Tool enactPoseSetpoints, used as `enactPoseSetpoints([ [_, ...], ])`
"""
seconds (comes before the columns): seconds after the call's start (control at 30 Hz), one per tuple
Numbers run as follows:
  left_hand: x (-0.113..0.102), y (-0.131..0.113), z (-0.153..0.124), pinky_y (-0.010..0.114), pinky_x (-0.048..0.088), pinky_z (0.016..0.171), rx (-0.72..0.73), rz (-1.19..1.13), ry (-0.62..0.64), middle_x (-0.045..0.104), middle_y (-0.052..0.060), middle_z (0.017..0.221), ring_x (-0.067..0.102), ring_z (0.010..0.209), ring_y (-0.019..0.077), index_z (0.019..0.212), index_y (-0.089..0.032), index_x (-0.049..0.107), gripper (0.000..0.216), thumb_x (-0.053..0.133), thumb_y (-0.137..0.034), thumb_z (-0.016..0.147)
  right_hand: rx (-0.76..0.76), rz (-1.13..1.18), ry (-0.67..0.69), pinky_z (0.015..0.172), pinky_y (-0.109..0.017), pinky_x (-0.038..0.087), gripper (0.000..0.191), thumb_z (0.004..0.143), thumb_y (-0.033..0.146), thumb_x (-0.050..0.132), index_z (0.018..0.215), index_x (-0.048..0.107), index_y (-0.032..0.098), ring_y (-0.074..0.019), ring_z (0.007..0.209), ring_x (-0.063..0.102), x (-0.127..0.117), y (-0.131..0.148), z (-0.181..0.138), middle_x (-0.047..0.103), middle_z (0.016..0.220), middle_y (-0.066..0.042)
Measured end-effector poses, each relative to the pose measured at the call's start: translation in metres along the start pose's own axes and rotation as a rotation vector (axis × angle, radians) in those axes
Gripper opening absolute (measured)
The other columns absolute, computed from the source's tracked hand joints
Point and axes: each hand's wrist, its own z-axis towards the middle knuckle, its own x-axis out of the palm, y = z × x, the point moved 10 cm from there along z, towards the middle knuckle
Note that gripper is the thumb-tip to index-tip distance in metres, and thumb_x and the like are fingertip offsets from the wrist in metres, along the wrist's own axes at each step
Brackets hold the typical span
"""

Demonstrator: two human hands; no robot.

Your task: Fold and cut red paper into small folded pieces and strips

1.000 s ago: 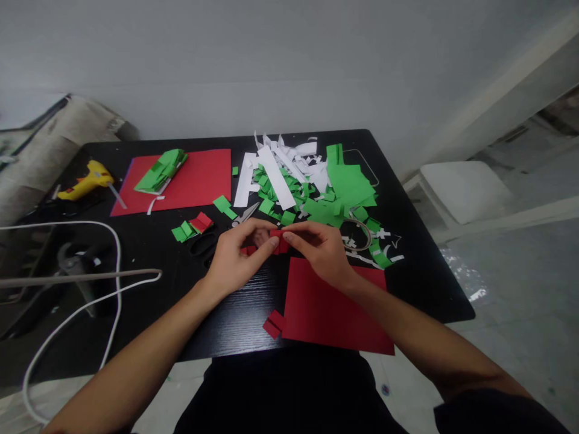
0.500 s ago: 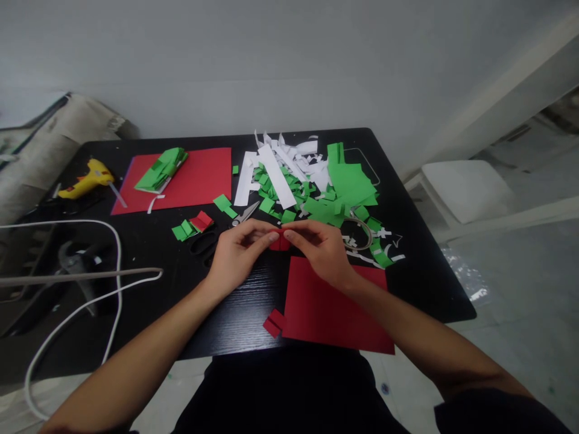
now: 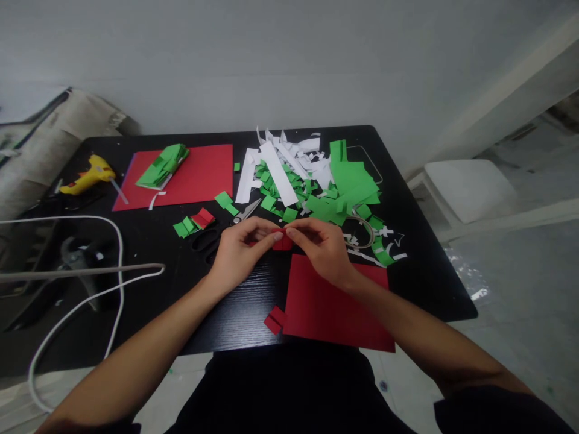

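My left hand (image 3: 239,253) and my right hand (image 3: 320,246) meet over the middle of the black table (image 3: 235,313), both pinching a small folded red paper piece (image 3: 283,242) between fingertips. A large red paper sheet (image 3: 335,304) lies just under my right wrist, with two small red scraps (image 3: 274,320) at its near left corner. Scissors (image 3: 226,229) lie just beyond my left hand, partly hidden by it.
A heap of green and white paper cuttings (image 3: 307,181) covers the far middle. Another red sheet (image 3: 181,176) with folded green pieces lies far left, beside a yellow glue gun (image 3: 87,175). A tape roll (image 3: 359,232) sits right of my right hand. A white cable (image 3: 90,289) loops at left.
Both hands stay together on the red piece, fingers shifting slightly as they work it. The view has drifted a little; nothing else moved.
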Motion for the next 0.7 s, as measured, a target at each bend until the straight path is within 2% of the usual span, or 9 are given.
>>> enactPoseSetpoints([
  [0.23, 0.001, -0.0032, -0.0007, 0.022, 0.055, 0.061, 0.062, 0.08, 0.016, 0.077, 0.0, 0.08, 0.067, 0.065, 0.0107, 0.093, -0.02, 0.077, 0.011, 0.071, -0.028, 0.094, -0.019, -0.029, -0.004, 0.075, -0.031, 0.062, 0.009, 0.092, 0.03, 0.075, 0.092, 0.079, 0.022, -0.0174, 0.08, 0.074, 0.0006, 0.0027, -0.0014, 0.081, 0.09, -0.002],
  [0.47, -0.0004, -0.0021, -0.0007, 0.022, 0.052, 0.058, 0.086, 0.096, 0.006, 0.078, 0.0, 0.081, 0.064, 0.062, 0.0099, 0.093, -0.02, 0.078, 0.009, 0.072, -0.027, 0.094, -0.004, 0.013, -0.001, 0.076, -0.033, 0.062, 0.009, 0.092, 0.032, 0.075, 0.092, 0.079, 0.023, -0.017, 0.08, 0.074, 0.0015, -0.0001, -0.0021, 0.081, 0.09, -0.002],
  [0.7, 0.001, -0.0059, -0.0026, 0.023, 0.054, 0.063, 0.124, 0.139, 0.016, 0.077, 0.0, 0.082, 0.066, 0.067, 0.0112, 0.094, -0.019, 0.077, 0.009, 0.07, -0.025, 0.096, 0.008, 0.014, 0.018, 0.075, -0.032, 0.061, 0.01, 0.091, 0.032, 0.075, 0.09, 0.077, 0.023, -0.0165, 0.078, 0.073, 0.0033, -0.0008, -0.0021, 0.08, 0.087, -0.002],
])
